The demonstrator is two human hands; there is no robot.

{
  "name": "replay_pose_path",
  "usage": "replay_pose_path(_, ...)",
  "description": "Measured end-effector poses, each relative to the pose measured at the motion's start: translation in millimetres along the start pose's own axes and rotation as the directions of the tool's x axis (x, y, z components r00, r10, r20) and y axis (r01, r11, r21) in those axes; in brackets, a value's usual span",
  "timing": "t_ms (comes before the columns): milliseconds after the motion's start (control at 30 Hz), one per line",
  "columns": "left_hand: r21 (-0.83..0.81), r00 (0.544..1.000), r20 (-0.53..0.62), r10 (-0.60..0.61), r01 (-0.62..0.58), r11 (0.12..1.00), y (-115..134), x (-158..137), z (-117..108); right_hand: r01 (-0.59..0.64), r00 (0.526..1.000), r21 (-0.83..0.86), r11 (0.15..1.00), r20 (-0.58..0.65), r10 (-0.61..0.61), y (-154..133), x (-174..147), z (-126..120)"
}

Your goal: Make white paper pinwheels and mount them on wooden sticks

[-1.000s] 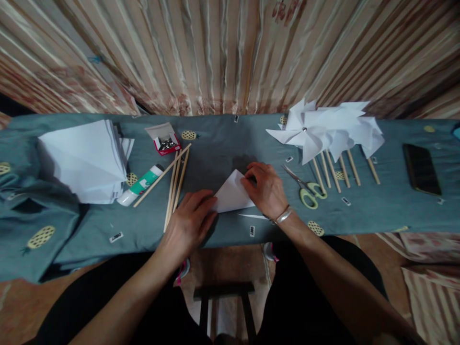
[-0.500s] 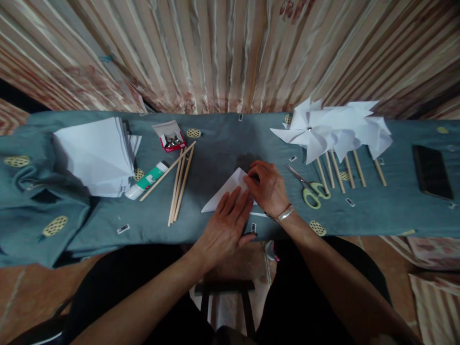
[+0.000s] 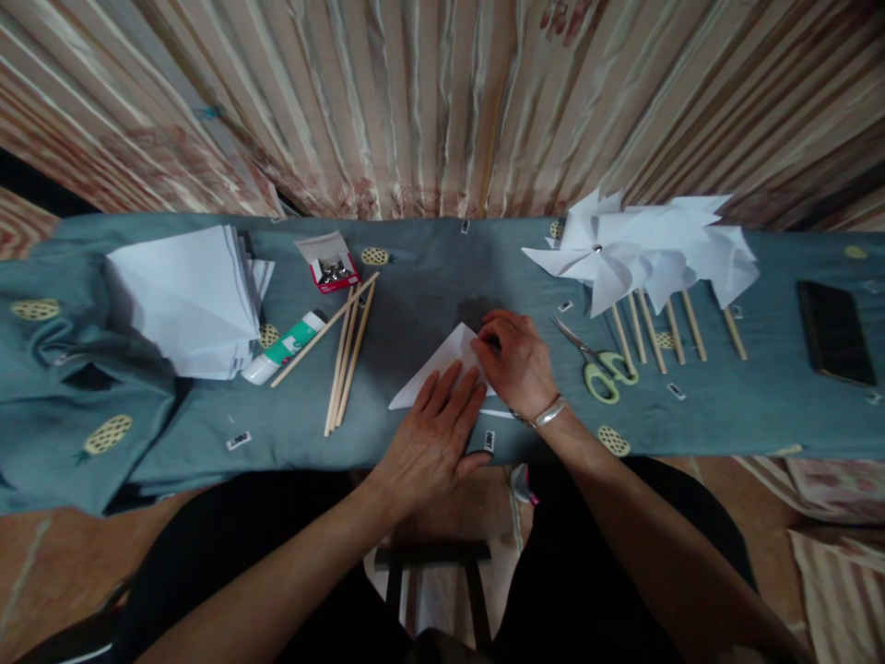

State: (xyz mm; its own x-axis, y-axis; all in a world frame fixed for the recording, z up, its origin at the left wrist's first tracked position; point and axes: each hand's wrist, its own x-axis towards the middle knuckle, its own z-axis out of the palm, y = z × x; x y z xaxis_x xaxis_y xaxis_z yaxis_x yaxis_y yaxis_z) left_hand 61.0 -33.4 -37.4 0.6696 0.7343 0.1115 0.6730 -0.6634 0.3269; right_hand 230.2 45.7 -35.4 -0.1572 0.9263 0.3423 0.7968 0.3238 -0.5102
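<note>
A white sheet of paper (image 3: 442,362), folded into a triangle, lies on the cloth in front of me. My left hand (image 3: 437,429) rests flat over its lower part, fingers stretched out and pressing it down. At the paper's right side, my right hand (image 3: 517,361) has its fingers curled, with thumb and forefinger pinching the paper's edge. Part of the paper is hidden under both hands. To the right of my right hand lie scissors (image 3: 600,364) with green handles, their blades slightly apart.
On the left are stacked white paper (image 3: 183,300), a glue stick (image 3: 283,349), several wooden sticks (image 3: 354,355) and a red box (image 3: 335,272) of shiny metal pins. Several paper pinwheels (image 3: 643,249) on sticks lie at right, with a dark phone (image 3: 835,330) beyond. A curtain (image 3: 415,111) hangs behind the cloth-covered table (image 3: 442,267).
Both hands and the folded paper stay nearly as they were. The whole view has shifted very slightly.
</note>
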Motion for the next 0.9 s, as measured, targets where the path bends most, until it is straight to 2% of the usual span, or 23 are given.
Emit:
replay_pose_path(367, 0.061, 0.999, 0.031, -0.005, 0.003, 0.998, 1, 0, -3, 0.0, 1.0, 0.023, 1.0, -0.016, 0.001, 2, 0, 2)
replay_pose_path(567, 0.079, 1.0, 0.024, -0.003, 0.001, 0.997, 0, 1, -1, 0.029, 1.0, -0.025, 0.999, -0.007, -0.029, 2, -1, 2)
replay_pose_path(767, 0.092, 1.0, 0.008, 0.001, -0.002, 0.996, -1, 1, 1, 0.059, 0.997, -0.21, 0.976, 0.053, -0.049, -2, -32, -12)
replay_pose_path(900, 0.116, 1.0, -0.012, 0.006, -0.005, 0.993, -1, 1, 4, 0.039, 0.999, -0.229, 0.973, 0.039, -0.03, 0, -53, -19)
